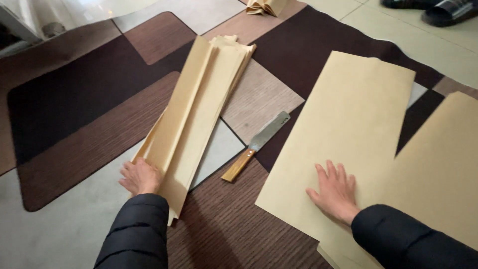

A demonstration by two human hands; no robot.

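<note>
Head view: I see both hands on tan paper.
Left hand (139, 177) grips the folded tan paper stack (199, 114); right hand (334, 192) lies spread flat on the wide tan paper sheet (348, 124).

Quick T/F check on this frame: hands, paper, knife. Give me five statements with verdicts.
1. The left hand grips the near end of a folded paper stack. True.
2. The right hand holds the knife. False: it lies flat, fingers spread, on a large paper sheet; the knife lies untouched on the rug.
3. The knife has a wooden handle and lies between the stack and the large sheet. True.
4. The knife blade points toward the person. False: the handle is nearer the person, the blade points away.
5. Both sleeves are white. False: both are dark.
</note>
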